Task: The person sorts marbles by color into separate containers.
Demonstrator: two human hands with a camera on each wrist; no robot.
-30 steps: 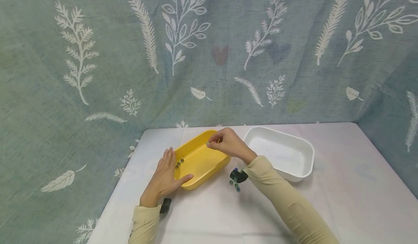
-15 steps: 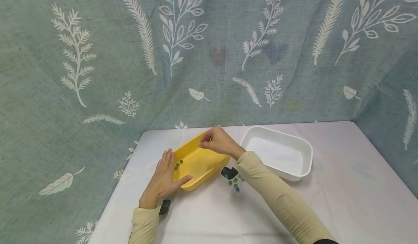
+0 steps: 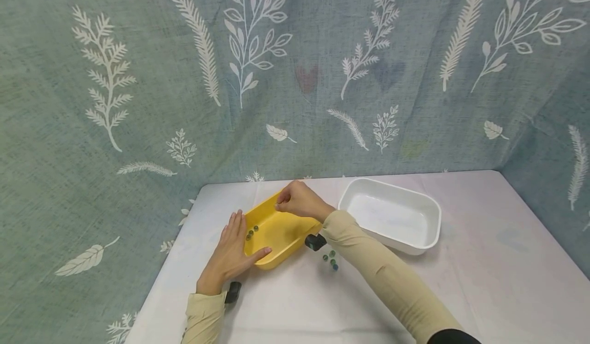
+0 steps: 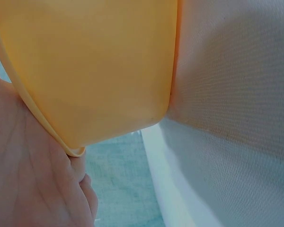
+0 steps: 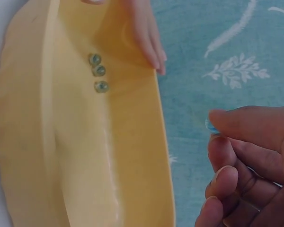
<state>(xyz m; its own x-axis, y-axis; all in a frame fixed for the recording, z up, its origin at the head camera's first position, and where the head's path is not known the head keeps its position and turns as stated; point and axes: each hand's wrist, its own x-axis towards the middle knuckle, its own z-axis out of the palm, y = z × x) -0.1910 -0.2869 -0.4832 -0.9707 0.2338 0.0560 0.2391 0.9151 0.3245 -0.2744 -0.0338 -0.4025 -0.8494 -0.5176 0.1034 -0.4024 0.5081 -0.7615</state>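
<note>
Peeking out of the right grip (image 3: 301, 200) is a bluish marble (image 5: 210, 126).

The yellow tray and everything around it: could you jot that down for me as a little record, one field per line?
Yellow tray: on the table, set at a slant
Inside it: three marbles, grouped toward the left end
Left hand: rests on the tray's left rim
Right hand: pinches one bluish marble
Loose on the table: four small balls visible, one blue
White tray: right of the yellow one
Backdrop: green-blue cloth, white leaf prints
</note>
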